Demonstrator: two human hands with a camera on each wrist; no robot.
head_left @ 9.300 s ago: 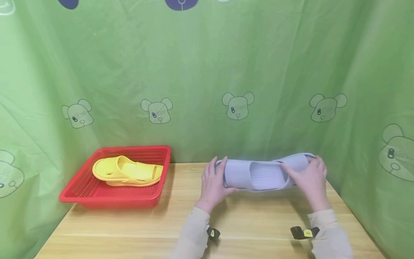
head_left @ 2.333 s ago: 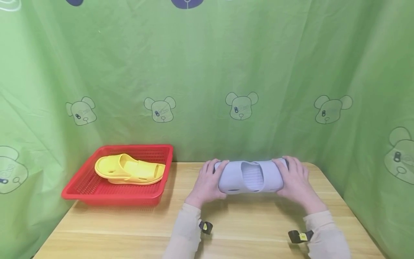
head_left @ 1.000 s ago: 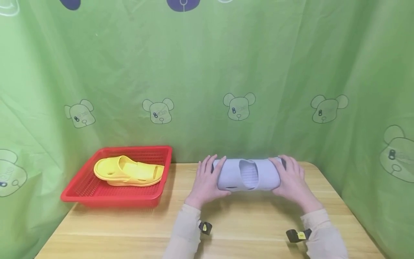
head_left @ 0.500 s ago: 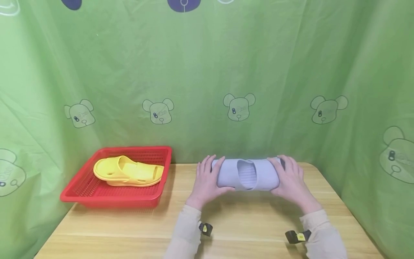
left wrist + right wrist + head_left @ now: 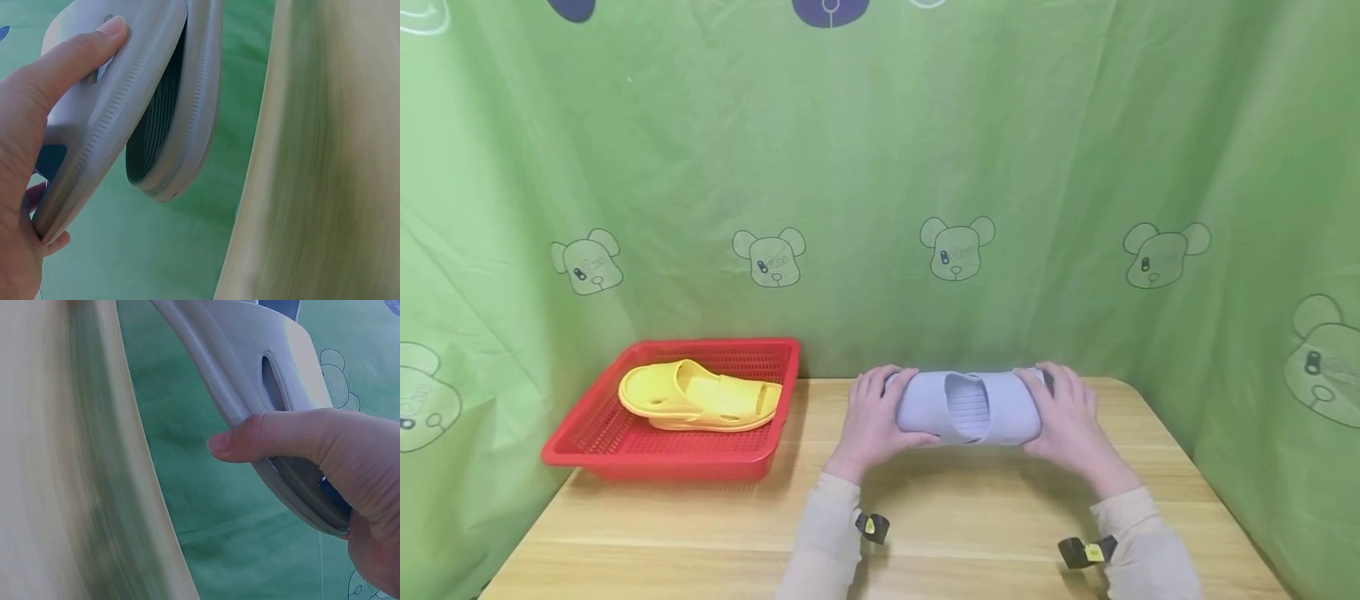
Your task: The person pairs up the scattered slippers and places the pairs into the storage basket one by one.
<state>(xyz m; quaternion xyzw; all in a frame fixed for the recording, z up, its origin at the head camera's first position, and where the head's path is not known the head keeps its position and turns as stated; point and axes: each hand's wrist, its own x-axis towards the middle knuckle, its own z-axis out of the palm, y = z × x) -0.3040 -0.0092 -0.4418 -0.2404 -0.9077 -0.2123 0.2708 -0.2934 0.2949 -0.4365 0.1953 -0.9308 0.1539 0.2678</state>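
Two lavender slippers (image 5: 925, 408) are held as one bundle over the right half of the table, their uppers meeting around a ribbed opening. My left hand (image 5: 872, 421) grips the left end, thumb along the near side and fingers over the far side. At the other end my right hand (image 5: 1071, 425) holds on the same way. In the left wrist view, my thumb presses one slipper (image 5: 106, 119), with a second ribbed sole end (image 5: 181, 125) slanting beside it. The right wrist view shows my thumb across a slipper's (image 5: 250, 381) side, below a slot. How far one is tucked into the other is hidden.
A red perforated basket (image 5: 655, 467) stands at the table's back left. Yellow slippers (image 5: 700, 400) lie inside it, one seemingly on another. The wooden table (image 5: 970, 517) ends at a green curtain (image 5: 865, 167) behind and on both sides.
Since the oldest frame, the lavender slippers have come closer together and the bundle is shorter; my right hand moved left. Over the last second both hands and the bundle shifted slightly left.
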